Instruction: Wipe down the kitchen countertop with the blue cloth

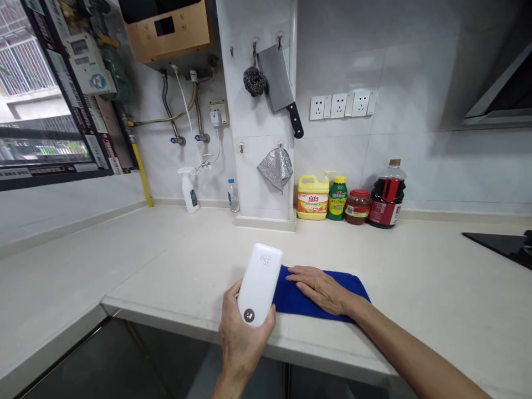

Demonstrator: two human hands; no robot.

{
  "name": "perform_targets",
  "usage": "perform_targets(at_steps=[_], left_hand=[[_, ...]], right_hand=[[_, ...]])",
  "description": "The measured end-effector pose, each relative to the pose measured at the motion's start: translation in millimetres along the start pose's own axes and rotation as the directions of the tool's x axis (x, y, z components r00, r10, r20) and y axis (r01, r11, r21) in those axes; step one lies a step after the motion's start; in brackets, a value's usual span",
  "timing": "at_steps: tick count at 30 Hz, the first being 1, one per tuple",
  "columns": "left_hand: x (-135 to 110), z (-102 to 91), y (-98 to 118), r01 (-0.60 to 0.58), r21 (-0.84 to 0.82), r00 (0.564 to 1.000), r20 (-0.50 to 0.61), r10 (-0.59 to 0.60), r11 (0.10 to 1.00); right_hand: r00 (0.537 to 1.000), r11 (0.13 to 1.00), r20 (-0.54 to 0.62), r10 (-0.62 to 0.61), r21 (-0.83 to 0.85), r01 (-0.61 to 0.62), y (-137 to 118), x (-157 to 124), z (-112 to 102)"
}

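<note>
A white power bank (261,282) with a small round display near its lower end is gripped in my left hand (243,338), tilted up above the counter's front edge. Thumb and fingers wrap its sides. On the counter lies a folded dark blue cloth (349,285). My right hand (320,288) rests flat on this cloth, fingers stretched out toward the power bank, palm down. The power bank overlaps the cloth's left end in view and hides part of it.
The pale countertop (415,277) runs along the wall. At its back stand a yellow detergent jug (312,198), a green bottle (337,198), a red-lidded jar (358,207), a dark sauce bottle (387,197) and a spray bottle (190,191). A cleaver (276,77) hangs above.
</note>
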State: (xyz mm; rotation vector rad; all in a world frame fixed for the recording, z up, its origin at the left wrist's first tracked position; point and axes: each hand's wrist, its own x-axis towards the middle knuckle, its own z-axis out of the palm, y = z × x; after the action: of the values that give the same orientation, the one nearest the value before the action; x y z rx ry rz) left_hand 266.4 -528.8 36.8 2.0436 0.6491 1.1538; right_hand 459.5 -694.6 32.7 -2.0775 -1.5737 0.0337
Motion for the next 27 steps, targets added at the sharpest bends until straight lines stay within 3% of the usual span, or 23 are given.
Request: perform_targets(at_steps=[11,27], left_hand=[[10,-14.2,0,0.0,0.097,0.996,-0.086,0.009,0.995],[12,-40.1,-22,0.068,0.122,0.984,-0.174,-0.046,0.99]], right_hand=[[1.0,1.0,-0.005,-0.011,0.006,0.011,-1,-2,0],[1.0,1.0,0.02,0.018,0.024,-0.019,10,-2,5]])
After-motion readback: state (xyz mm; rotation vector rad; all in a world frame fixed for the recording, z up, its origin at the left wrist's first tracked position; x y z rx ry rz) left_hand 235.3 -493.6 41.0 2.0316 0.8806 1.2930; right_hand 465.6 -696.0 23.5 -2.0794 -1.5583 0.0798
